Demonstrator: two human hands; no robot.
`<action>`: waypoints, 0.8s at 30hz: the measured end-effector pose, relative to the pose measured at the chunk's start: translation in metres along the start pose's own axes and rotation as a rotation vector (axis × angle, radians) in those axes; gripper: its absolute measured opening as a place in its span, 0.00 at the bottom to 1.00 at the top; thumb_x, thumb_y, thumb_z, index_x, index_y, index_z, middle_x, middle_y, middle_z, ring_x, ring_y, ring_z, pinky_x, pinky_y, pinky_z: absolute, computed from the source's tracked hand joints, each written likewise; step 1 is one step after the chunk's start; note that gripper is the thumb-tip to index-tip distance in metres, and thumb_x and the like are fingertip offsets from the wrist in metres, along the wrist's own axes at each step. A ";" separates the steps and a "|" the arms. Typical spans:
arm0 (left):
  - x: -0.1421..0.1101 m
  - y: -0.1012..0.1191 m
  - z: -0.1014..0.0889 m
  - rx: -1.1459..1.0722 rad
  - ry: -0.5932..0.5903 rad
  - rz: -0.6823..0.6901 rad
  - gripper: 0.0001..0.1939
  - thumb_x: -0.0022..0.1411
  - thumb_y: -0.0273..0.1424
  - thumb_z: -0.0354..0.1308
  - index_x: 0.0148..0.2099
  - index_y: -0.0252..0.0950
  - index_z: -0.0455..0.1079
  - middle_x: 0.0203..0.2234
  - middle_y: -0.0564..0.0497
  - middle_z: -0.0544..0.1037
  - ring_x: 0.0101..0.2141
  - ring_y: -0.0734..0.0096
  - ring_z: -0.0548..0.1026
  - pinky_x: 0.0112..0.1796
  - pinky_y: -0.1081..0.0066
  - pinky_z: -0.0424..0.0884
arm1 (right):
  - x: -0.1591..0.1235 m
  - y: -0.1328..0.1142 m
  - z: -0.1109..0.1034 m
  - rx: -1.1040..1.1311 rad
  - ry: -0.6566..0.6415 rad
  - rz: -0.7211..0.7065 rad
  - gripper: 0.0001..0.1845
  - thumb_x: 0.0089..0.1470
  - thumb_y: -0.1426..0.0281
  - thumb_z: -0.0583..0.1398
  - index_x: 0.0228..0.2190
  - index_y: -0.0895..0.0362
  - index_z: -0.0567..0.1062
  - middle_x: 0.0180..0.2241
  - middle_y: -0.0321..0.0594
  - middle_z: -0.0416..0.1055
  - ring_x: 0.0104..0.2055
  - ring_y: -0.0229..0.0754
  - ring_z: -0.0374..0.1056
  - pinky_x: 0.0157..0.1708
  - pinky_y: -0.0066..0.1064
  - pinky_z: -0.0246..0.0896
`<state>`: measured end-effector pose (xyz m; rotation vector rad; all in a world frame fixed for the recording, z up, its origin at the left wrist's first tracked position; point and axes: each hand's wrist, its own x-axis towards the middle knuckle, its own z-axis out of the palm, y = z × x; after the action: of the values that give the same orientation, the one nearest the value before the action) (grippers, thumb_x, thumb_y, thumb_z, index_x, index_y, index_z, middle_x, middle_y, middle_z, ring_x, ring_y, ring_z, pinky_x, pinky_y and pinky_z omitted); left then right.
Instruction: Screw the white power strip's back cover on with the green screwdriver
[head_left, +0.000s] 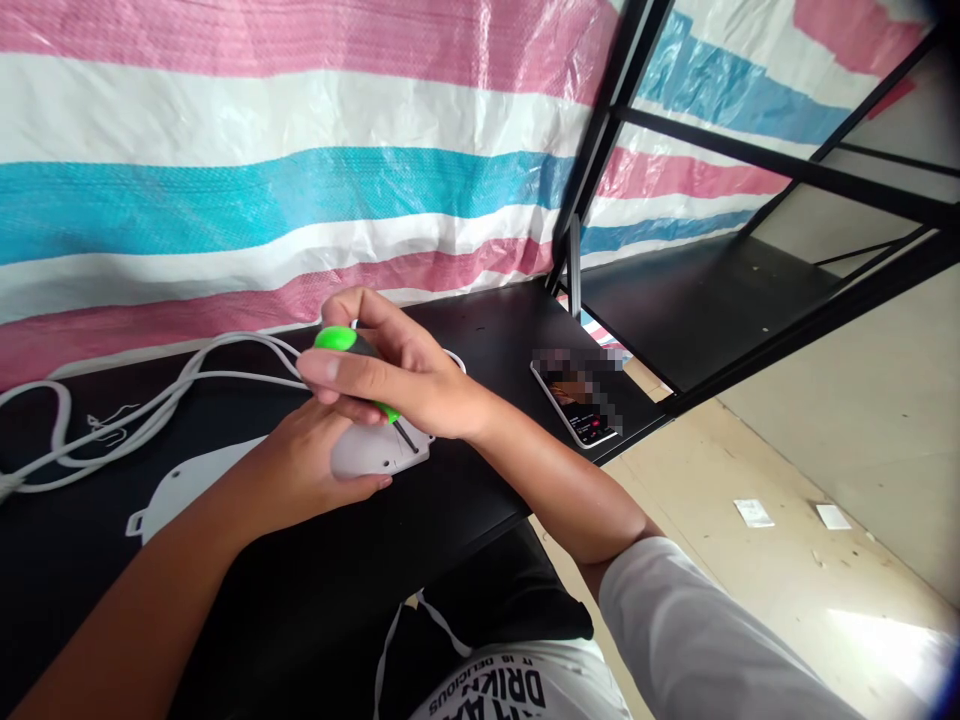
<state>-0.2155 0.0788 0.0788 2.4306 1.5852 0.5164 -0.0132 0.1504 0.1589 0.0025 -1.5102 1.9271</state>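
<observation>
My right hand point(397, 370) is wrapped round a screwdriver point(336, 339) with a green and black handle. Its thin dark shaft slants down to the right, and the tip meets the end of a flat white plastic casing point(199, 490) near a corner. Small dark holes show in the casing's surface. My left hand point(300, 465) lies across the casing and grips it, thumb along the near edge, fingers partly hidden beneath my right hand. A white cable point(176, 405) runs in loops on the left behind the casing.
Everything lies on a black tabletop point(480, 480). A phone point(574, 405) with a lit screen rests near its right edge. Black metal frame bars point(592, 160) rise at the right. Striped plastic sheeting point(300, 200) hangs behind. Paper pieces point(754, 513) lie on the floor.
</observation>
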 end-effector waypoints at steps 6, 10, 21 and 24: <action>-0.001 -0.002 0.003 0.029 0.028 0.000 0.39 0.60 0.54 0.66 0.66 0.38 0.65 0.59 0.39 0.72 0.59 0.36 0.72 0.59 0.44 0.73 | 0.002 -0.009 -0.007 -0.008 -0.090 0.025 0.17 0.68 0.53 0.59 0.40 0.54 0.73 0.35 0.35 0.70 0.31 0.34 0.67 0.30 0.27 0.67; -0.001 0.000 0.000 0.007 -0.025 -0.096 0.38 0.58 0.54 0.67 0.63 0.40 0.68 0.56 0.40 0.74 0.55 0.37 0.75 0.53 0.46 0.77 | -0.005 -0.014 -0.003 -0.052 -0.047 0.084 0.15 0.62 0.61 0.68 0.39 0.50 0.67 0.34 0.33 0.75 0.34 0.39 0.73 0.33 0.30 0.72; -0.001 0.006 -0.004 0.018 -0.001 -0.099 0.38 0.58 0.54 0.66 0.65 0.44 0.67 0.60 0.44 0.73 0.57 0.37 0.74 0.55 0.44 0.77 | -0.002 -0.018 -0.010 0.007 -0.178 0.158 0.11 0.65 0.58 0.64 0.42 0.51 0.73 0.40 0.35 0.75 0.38 0.37 0.73 0.41 0.31 0.75; -0.001 0.010 -0.008 0.008 -0.024 -0.156 0.34 0.58 0.56 0.66 0.59 0.42 0.70 0.56 0.43 0.75 0.52 0.39 0.77 0.49 0.47 0.81 | -0.007 -0.022 -0.007 0.023 -0.190 0.156 0.20 0.54 0.67 0.74 0.38 0.49 0.68 0.39 0.33 0.77 0.35 0.39 0.75 0.39 0.33 0.76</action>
<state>-0.2107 0.0737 0.0891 2.2847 1.7519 0.4518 0.0064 0.1551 0.1723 0.0830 -1.6542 2.1179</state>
